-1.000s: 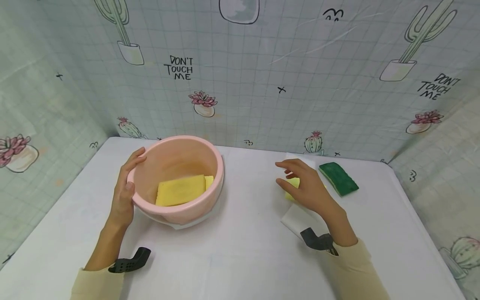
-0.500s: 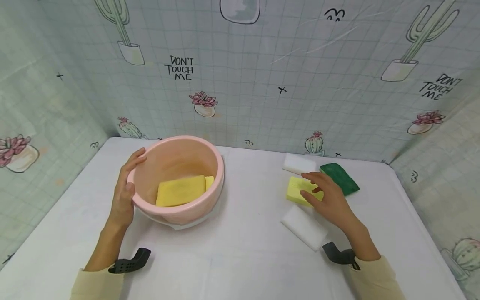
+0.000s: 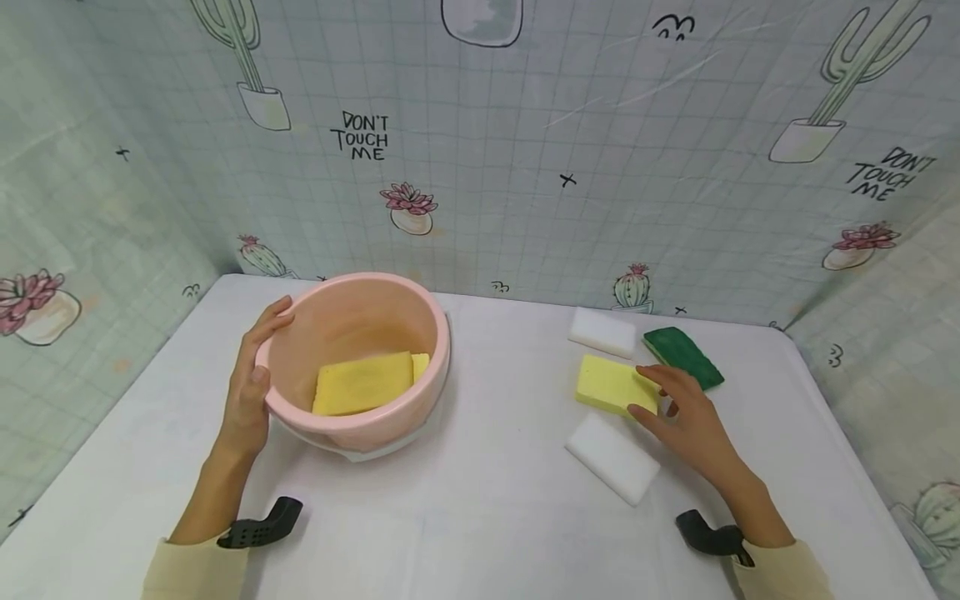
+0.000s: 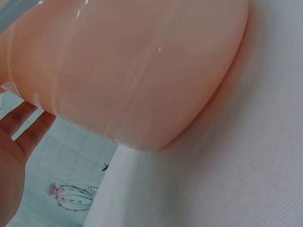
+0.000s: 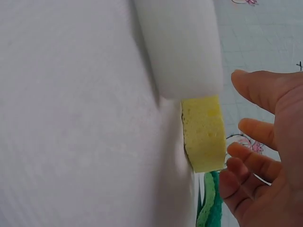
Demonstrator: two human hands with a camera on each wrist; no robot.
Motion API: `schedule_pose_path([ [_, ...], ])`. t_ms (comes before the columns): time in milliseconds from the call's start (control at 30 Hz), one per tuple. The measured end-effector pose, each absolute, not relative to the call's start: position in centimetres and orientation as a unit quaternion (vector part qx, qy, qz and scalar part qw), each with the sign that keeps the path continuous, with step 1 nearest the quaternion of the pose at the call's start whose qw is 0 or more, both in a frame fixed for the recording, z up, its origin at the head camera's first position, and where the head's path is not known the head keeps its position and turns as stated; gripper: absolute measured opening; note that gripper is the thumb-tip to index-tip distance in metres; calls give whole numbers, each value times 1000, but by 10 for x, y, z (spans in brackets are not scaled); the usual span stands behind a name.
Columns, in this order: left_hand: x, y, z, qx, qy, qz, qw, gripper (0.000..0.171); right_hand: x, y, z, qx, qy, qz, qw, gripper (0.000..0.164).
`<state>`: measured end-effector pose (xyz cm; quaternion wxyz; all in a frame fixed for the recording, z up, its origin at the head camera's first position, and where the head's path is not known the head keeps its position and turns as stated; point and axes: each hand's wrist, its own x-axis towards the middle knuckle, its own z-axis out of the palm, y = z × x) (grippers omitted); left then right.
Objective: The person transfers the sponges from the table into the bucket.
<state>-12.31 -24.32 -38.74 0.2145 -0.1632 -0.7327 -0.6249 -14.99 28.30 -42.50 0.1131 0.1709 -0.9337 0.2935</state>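
A deep pink bowl (image 3: 360, 300) stands at the left of the white table. My left hand (image 3: 247, 387) holds its left rim, fingertips on the edge; in the left wrist view two fingers (image 4: 35, 130) lie against the outer wall. Inside the bowl is a yellow sponge (image 3: 363, 383), with another yellow piece behind it. My right hand (image 3: 690, 421) hovers by the right end of a pale yellow sponge (image 3: 611, 383), thumb and fingers spread, nothing between them. In the right wrist view this yellow sponge (image 5: 203, 135) lies just beyond the fingertips.
A white sponge (image 3: 613, 458) lies in front of the pale yellow one, and another white sponge (image 3: 603, 332) behind it. At the back right is a dark green scouring sponge (image 3: 682, 354). A patterned curtain (image 3: 480, 167) walls in the table's back and sides.
My right hand has moved right and toward the front, from the left end of the pale yellow sponge to its right end, uncovering the white sponges. The left hand keeps its place on the bowl.
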Motion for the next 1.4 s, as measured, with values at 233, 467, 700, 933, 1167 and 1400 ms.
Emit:
schedule_pose_path([
  [233, -123, -242, -389, -162, -738, -618, 216, 59, -150, 289, -431, 143, -930, 328, 84, 63],
  [467, -122, -242, -389, -171, -731, -625, 215, 60, -151, 299, -445, 137, -916, 372, 57, 70],
  [700, -125, -242, -386, -168, -731, -626, 213, 58, -154, 307, -454, 153, -902, 402, 47, 68],
  [933, -125, -243, -388, -163, -724, -634, 216, 58, -147, 295, -429, 161, -897, 411, 25, 63],
  [1167, -125, -243, -388, -165, -720, -640, 212, 58, -155, 303, -446, 150, -895, 419, 26, 64],
  [1400, -124, -243, -389, -161, -722, -638, 214, 57, -156, 307, -451, 140, -889, 435, 23, 64],
])
